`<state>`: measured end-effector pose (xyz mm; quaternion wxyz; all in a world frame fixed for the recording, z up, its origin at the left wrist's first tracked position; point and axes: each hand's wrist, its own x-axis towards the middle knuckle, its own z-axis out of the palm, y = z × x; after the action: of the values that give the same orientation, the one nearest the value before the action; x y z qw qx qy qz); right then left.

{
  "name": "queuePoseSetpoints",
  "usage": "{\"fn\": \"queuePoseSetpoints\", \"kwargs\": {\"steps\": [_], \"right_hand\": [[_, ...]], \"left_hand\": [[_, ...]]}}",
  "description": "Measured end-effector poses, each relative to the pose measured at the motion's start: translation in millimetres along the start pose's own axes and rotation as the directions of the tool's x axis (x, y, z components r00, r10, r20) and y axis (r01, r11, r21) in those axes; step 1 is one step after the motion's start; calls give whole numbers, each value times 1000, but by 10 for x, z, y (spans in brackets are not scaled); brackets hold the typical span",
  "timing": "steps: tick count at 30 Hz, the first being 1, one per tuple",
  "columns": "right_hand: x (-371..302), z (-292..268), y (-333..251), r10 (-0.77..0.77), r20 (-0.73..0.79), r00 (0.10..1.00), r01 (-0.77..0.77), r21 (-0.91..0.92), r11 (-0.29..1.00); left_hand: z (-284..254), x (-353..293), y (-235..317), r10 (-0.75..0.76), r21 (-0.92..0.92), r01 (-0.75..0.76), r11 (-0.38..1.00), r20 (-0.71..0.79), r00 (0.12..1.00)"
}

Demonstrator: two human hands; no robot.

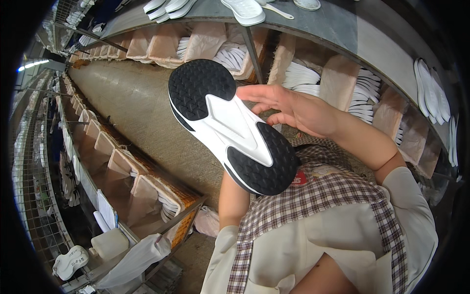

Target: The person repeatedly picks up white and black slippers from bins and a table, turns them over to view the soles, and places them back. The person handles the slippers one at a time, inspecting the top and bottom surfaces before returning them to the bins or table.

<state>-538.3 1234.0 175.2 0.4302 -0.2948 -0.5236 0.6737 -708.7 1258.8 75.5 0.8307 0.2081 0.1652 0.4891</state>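
A white shoe sole point(235, 119) with black patterned tread pads at both ends is held up in front of me, its tread side facing up. My left forearm point(233, 198) runs up behind the sole, which hides the left hand supporting it from below. My right hand point(298, 109) is at the sole's right edge, fingers stretched out and apart, the fingertips at or just touching the white side by the upper black pad. Whether they press on it I cannot tell.
On the right, a grey-topped bench point(313, 27) carries white soles point(431, 90); lined baskets full of soles point(301, 76) stand beneath. Another row of lined baskets point(147, 193) runs along the left. A white jug point(109, 243) and a wire rack point(29, 161) are beyond it.
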Motion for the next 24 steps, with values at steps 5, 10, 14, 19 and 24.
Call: {"fn": "queuePoseSetpoints", "kwargs": {"steps": [5,10,14,19,24], "right_hand": [[-70,103,-96,-21,10,1000,23,-184,983],[-454,250,-266,-204,12,979,132,-799,586],[-617,181,-143,-319,-90,943,68,-890,451],[-954,-345,7,-62,-784,617,351,204,914],[-1680,-1256,-6,-146,-967,206,585,2,811]], "left_hand": [[50,5,-45,36,78,-35,996,-22,999],[16,185,-118,20,-21,-19,1000,66,998],[-51,509,-312,25,-212,32,977,260,965],[-68,996,-536,122,-485,257,836,620,775],[46,1284,-707,87,-423,373,826,749,656]]}}
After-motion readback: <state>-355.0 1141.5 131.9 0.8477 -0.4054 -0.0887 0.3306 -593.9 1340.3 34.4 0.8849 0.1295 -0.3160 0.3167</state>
